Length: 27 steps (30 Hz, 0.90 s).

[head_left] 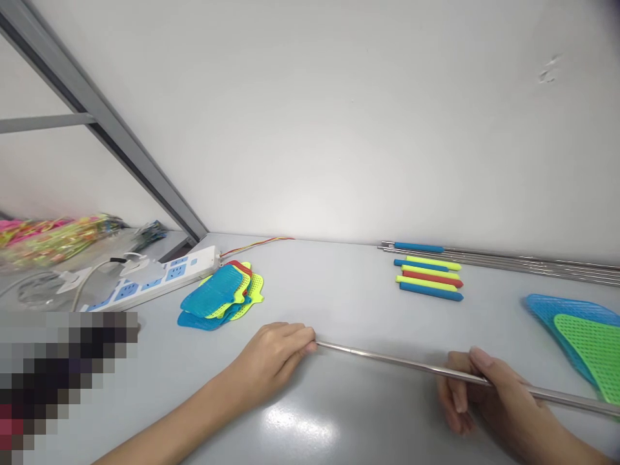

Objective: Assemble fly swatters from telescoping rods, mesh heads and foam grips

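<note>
A thin telescopic metal rod (387, 360) slants across the front of the grey table and runs out of view at the right edge. My left hand (283, 352) is closed on its thin left end, the tip hidden in the fingers. Further along, my right hand (498, 391) has thumb and fingers around the thicker part, its other fingers loosely curled below. Green and blue mesh fly swatter heads (584, 342) lie beyond the right hand. Beyond the left hand is a pile of blue, yellow and red mesh swatter heads (216, 294).
Several coloured handle tubes (429, 279) lie in a row near the wall, with a bundle of metal rods (523, 265) behind them. A white power strip (203, 261) with plugs and cables is at left. Bagged colourful items (82, 236) lie past the metal frame post (130, 148).
</note>
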Each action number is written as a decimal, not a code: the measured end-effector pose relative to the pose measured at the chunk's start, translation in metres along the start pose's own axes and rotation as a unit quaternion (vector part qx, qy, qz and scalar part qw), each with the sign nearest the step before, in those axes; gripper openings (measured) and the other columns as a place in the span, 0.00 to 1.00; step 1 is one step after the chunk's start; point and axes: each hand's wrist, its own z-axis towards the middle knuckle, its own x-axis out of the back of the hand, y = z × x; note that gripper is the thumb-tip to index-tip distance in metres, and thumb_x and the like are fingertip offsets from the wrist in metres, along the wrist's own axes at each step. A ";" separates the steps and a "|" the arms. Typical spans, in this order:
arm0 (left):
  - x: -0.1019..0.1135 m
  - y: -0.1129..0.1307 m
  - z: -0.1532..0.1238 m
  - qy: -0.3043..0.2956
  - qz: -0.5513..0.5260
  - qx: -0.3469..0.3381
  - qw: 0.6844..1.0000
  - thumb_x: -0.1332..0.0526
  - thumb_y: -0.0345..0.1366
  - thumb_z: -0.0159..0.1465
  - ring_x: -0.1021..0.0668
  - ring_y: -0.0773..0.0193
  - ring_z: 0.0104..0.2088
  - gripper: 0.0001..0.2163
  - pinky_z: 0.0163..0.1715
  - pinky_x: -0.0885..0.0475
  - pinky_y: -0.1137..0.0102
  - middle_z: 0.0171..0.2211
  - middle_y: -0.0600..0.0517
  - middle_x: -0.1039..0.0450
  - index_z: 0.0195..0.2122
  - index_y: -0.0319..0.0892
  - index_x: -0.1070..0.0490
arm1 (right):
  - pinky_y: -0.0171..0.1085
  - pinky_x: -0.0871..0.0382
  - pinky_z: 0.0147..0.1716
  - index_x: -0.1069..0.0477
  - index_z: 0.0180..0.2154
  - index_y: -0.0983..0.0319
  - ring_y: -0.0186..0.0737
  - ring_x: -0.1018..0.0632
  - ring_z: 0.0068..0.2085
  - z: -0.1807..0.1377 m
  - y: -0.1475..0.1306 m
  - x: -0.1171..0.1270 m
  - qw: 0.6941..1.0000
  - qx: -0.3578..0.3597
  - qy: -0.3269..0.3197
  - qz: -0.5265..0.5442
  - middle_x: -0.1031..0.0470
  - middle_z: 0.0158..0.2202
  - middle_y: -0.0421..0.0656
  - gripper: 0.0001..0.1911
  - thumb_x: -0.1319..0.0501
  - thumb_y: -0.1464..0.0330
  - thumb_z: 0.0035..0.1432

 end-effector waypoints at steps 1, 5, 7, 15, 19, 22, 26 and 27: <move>0.000 0.001 0.000 0.001 -0.001 -0.001 1.000 0.57 0.32 0.62 0.36 0.68 0.23 0.09 0.27 0.41 0.73 0.22 0.55 0.38 0.27 0.42 0.42 | 0.35 0.41 0.20 0.34 0.20 0.64 0.36 0.32 0.20 0.000 0.001 0.000 1.000 0.000 0.002 0.004 0.32 0.18 0.44 0.26 0.61 0.59 0.58; -0.001 0.003 -0.001 0.005 -0.011 0.000 1.000 0.58 0.31 0.62 0.36 0.68 0.22 0.10 0.26 0.41 0.73 0.22 0.55 0.37 0.27 0.43 0.41 | 0.35 0.41 0.19 0.33 0.19 0.64 0.35 0.32 0.19 0.000 0.005 0.002 1.000 0.009 0.006 0.015 0.31 0.17 0.45 0.26 0.60 0.58 0.57; -0.001 0.003 -0.001 0.006 -0.015 0.002 1.000 0.58 0.31 0.62 0.36 0.68 0.22 0.10 0.26 0.41 0.73 0.22 0.55 0.37 0.27 0.43 0.41 | 0.34 0.42 0.18 0.33 0.19 0.64 0.35 0.32 0.19 0.001 0.005 0.002 1.000 0.007 0.008 0.017 0.31 0.17 0.45 0.26 0.60 0.58 0.57; -0.001 0.005 -0.001 0.001 -0.013 -0.002 1.000 0.58 0.31 0.62 0.36 0.68 0.22 0.11 0.25 0.42 0.73 0.22 0.55 0.37 0.27 0.43 0.41 | 0.35 0.41 0.19 0.32 0.19 0.63 0.36 0.32 0.19 0.000 0.004 0.002 1.000 -0.007 0.005 0.019 0.30 0.17 0.45 0.26 0.58 0.58 0.57; -0.002 0.006 -0.001 -0.013 -0.010 0.004 1.000 0.59 0.33 0.62 0.35 0.68 0.22 0.11 0.26 0.41 0.74 0.22 0.55 0.38 0.26 0.43 0.42 | 0.34 0.42 0.18 0.32 0.18 0.63 0.36 0.32 0.19 -0.001 0.005 0.001 1.000 -0.005 0.016 0.021 0.31 0.17 0.45 0.26 0.59 0.58 0.57; -0.001 0.007 0.001 -0.030 -0.009 0.007 0.999 0.59 0.34 0.63 0.34 0.68 0.23 0.11 0.27 0.41 0.74 0.22 0.56 0.38 0.27 0.43 0.42 | 0.34 0.42 0.18 0.32 0.18 0.64 0.35 0.33 0.19 0.001 0.000 -0.001 0.999 -0.012 0.037 0.029 0.32 0.17 0.44 0.26 0.58 0.59 0.57; 0.000 0.010 0.002 -0.045 -0.010 0.008 0.999 0.58 0.36 0.63 0.34 0.69 0.22 0.12 0.26 0.41 0.74 0.20 0.57 0.39 0.25 0.43 0.43 | 0.33 0.43 0.18 0.33 0.17 0.64 0.35 0.34 0.20 0.003 -0.006 -0.002 0.996 -0.035 0.057 0.054 0.34 0.17 0.44 0.28 0.60 0.59 0.58; 0.000 0.010 0.002 -0.046 -0.013 0.010 0.999 0.58 0.37 0.63 0.34 0.69 0.22 0.12 0.25 0.41 0.74 0.20 0.57 0.39 0.25 0.43 0.42 | 0.33 0.43 0.18 0.33 0.17 0.64 0.35 0.34 0.20 0.003 -0.007 -0.001 0.996 -0.038 0.060 0.059 0.34 0.17 0.44 0.28 0.60 0.60 0.58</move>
